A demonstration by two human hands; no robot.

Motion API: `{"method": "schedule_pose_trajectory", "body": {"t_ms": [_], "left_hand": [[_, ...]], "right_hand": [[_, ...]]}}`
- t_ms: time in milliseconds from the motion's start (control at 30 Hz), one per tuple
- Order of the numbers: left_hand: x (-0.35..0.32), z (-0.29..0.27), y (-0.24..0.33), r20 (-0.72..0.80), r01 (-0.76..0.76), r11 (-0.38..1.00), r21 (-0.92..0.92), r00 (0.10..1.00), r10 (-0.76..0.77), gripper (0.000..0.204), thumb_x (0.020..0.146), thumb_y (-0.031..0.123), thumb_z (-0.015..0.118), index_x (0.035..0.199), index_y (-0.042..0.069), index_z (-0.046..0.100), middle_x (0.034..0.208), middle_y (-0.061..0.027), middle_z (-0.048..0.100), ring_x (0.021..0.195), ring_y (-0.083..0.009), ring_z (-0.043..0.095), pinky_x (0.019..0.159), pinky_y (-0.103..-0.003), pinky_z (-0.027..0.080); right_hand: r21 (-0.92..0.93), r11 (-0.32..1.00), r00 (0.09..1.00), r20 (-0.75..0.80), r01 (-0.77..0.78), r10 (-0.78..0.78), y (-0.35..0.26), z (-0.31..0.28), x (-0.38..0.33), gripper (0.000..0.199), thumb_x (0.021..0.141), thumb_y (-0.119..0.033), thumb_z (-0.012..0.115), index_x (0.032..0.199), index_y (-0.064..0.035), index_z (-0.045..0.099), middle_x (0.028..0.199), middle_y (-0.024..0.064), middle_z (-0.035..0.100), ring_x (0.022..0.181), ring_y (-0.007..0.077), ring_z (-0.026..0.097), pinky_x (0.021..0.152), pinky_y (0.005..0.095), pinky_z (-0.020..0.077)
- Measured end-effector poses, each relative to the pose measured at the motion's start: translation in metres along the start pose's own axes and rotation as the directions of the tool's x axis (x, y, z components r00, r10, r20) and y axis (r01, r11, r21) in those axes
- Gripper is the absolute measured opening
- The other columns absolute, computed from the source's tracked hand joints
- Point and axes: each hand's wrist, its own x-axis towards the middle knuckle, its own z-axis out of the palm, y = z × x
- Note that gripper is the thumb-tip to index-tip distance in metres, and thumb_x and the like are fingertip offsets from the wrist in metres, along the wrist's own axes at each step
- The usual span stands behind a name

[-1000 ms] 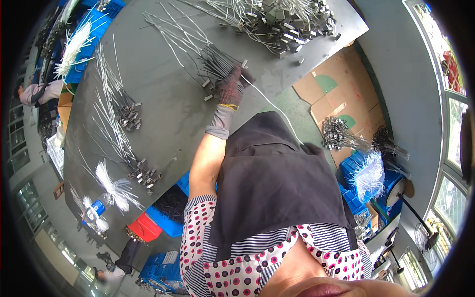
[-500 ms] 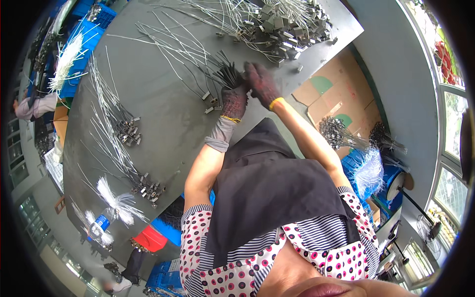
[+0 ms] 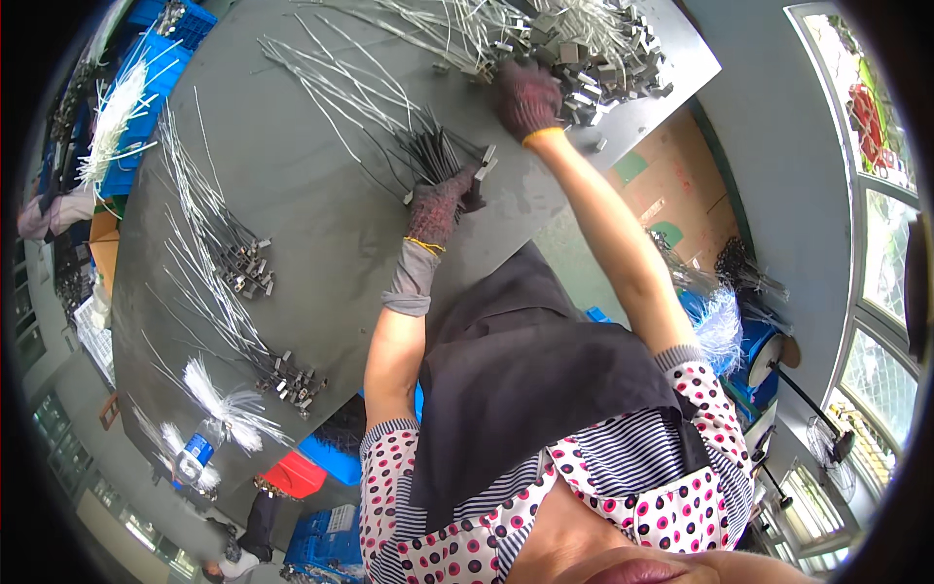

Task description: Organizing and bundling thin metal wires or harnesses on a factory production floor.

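Observation:
My left hand, in a dark red-black glove with a grey cuff, is closed round a bundle of cables. Black-sleeved ends fan out above its fingers, and pale thin wires trail away to the upper left. Small metal connector pieces show beside the thumb side of that hand. My right hand, gloved alike with a yellow band, is at the near edge of a large pile of cables with metal connectors. Its fingers are blurred and partly hidden against the pile, so what they hold does not show.
Two groups of cables lie on the left of the grey table. White tie strips and a blue-labelled bottle stand near its lower left edge. A red bin is below. Cardboard and more cable bundles lie right.
My right hand has moved from beside my left hand up to the connector pile. My left hand has shifted slightly left and down, still round the cable bundle.

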Motion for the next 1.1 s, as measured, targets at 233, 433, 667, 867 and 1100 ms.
{"method": "schedule_pose_trajectory", "body": {"t_ms": [233, 433, 667, 867, 1100], "left_hand": [[-0.035, 0.004, -0.039, -0.055, -0.041, 0.999, -0.021, 0.998, 0.04, 0.029, 0.096, 0.011, 0.055, 0.122, 0.012, 0.067, 0.105, -0.0079, 0.073, 0.083, -0.0213, 0.07, 0.076, -0.034, 0.056], [-0.038, -0.01, -0.039, -0.114, 0.285, 0.601, -0.747, 0.836, -0.537, 0.019, 0.094, 0.02, 0.069, 0.101, 0.003, 0.072, 0.083, -0.0063, 0.07, 0.066, -0.0146, 0.064, 0.059, -0.031, 0.052], [-0.03, -0.011, -0.019, 0.055, 0.171, 0.144, -0.975, 0.81, -0.584, 0.025, 0.094, 0.023, 0.07, 0.105, 0.001, 0.069, 0.084, -0.0071, 0.066, 0.071, -0.0171, 0.064, 0.062, -0.034, 0.054], [0.027, 0.044, 0.035, 0.202, 0.214, 0.001, -0.977, 0.924, -0.323, 0.033, 0.096, 0.018, 0.065, 0.122, -0.001, 0.061, 0.098, -0.015, 0.067, 0.084, -0.028, 0.069, 0.081, -0.045, 0.061], [0.088, 0.157, -0.042, 0.037, 0.04, 0.013, -0.999, 0.986, -0.161, 0.025, 0.095, 0.016, 0.063, 0.11, -0.005, 0.062, 0.097, -0.0162, 0.068, 0.093, -0.0341, 0.069, 0.087, -0.048, 0.061]], "right_hand": [[-0.179, 0.977, 0.909, 0.378, -0.114, 0.175, 0.003, 0.029, 0.031, 0.02, 0.079, -0.021, 0.063, 0.088, -0.005, 0.071, 0.08, 0.0226, 0.069, 0.073, 0.0425, 0.069, 0.065, 0.0512, 0.0551], [0.137, 0.989, 0.998, -0.002, 0.063, -0.063, 0.044, 0.035, 0.014, 0.008, 0.079, -0.019, 0.067, 0.083, -0.0135, 0.062, 0.071, 0.0126, 0.063, 0.07, 0.0355, 0.063, 0.058, 0.0471, 0.0455], [0.348, 0.93, 0.993, -0.045, 0.119, -0.11, 0.042, -0.033, -0.04, 0.019, 0.081, -0.018, 0.066, 0.094, -0.0052, 0.071, 0.107, 0.0164, 0.069, 0.09, 0.0348, 0.067, 0.077, 0.0395, 0.0553], [0.764, 0.408, 0.866, 0.45, -0.5, 0.219, 0.052, -0.088, -0.127, 0.024, 0.093, -0.019, 0.064, 0.108, -0.0013, 0.07, 0.084, 0.0077, 0.07, 0.075, 0.0139, 0.064, 0.07, 0.0294, 0.0521], [0.411, 0.114, 0.423, 0.896, -0.905, 0.135, 0.09, -0.131, -0.284, 0.029, 0.095, -0.028, 0.066, 0.109, -0.0023, 0.07, 0.08, 0.0037, 0.067, 0.066, 0.0094, 0.057, 0.062, 0.0255, 0.0486]]}}
